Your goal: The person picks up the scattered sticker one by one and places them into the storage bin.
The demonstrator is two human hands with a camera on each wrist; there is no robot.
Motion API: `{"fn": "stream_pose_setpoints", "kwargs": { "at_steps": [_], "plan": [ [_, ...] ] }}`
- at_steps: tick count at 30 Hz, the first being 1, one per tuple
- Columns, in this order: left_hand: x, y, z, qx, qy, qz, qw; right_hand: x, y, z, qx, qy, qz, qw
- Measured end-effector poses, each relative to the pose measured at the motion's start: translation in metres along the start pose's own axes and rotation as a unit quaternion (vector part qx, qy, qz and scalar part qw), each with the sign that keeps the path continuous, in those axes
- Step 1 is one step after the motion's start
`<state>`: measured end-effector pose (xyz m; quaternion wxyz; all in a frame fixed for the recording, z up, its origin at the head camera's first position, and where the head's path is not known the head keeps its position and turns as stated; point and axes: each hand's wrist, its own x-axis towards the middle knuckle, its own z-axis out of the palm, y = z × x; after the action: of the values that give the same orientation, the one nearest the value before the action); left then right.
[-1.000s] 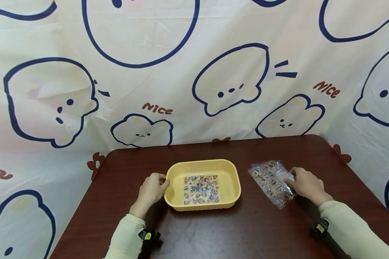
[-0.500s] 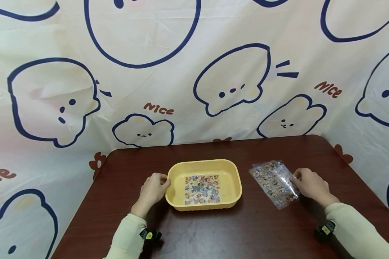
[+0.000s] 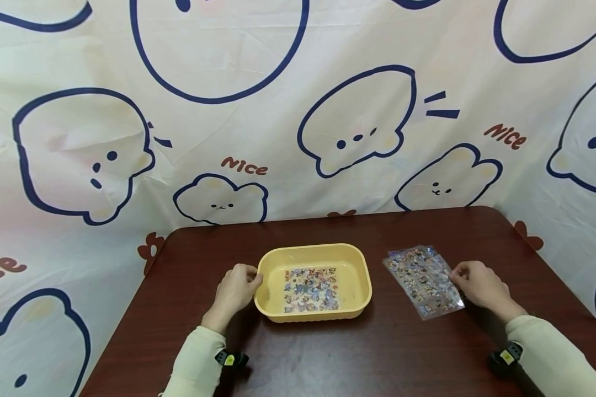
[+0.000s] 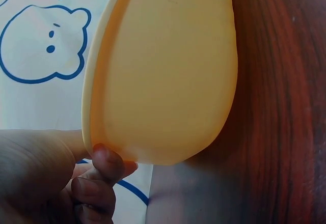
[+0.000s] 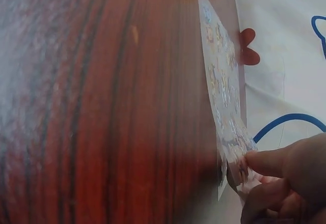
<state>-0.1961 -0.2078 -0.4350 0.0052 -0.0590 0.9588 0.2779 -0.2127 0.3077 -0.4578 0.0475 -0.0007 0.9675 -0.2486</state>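
Note:
My left hand [image 3: 234, 291] pinches the left rim of a yellow plastic basin [image 3: 263, 300]; in the left wrist view its thumb and fingers [image 4: 104, 160] sit on either side of the rim [image 4: 87, 96]. On the basin's floor lies a sheet of small colourful stickers [image 3: 310, 289]. To the right, my right hand [image 3: 484, 284] pinches the right edge of the top clear sticker sheet [image 3: 424, 281]. From the right wrist, the thumb lies on this sheet [image 5: 224, 76] with fingers bent beneath, and its held edge is lifted. Another sheet's edge shows underneath; how many are stacked I cannot tell.
Everything rests on a dark reddish-brown wooden table [image 3: 328, 358]. Behind and beside it hangs a pale cloth [image 3: 278, 127] with blue cartoon outlines. Each wrist bears a small black camera [image 3: 230, 358] on a strap.
My right hand has shifted slightly right and toward me, drawing the top sheet's held edge along; the sheet looks flatter, with less glare. The left hand still holds the basin's rim.

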Motion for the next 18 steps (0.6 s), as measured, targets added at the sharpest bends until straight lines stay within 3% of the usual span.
{"fn": "stream_pose_setpoints", "kwargs": {
  "at_steps": [18],
  "plan": [
    [0.0014, -0.0003, 0.001, -0.004, -0.002, -0.009, 0.9999, -0.0005, 0.0027, 0.0003, 0.074, 0.002, -0.029, 0.997]
  ]
}}
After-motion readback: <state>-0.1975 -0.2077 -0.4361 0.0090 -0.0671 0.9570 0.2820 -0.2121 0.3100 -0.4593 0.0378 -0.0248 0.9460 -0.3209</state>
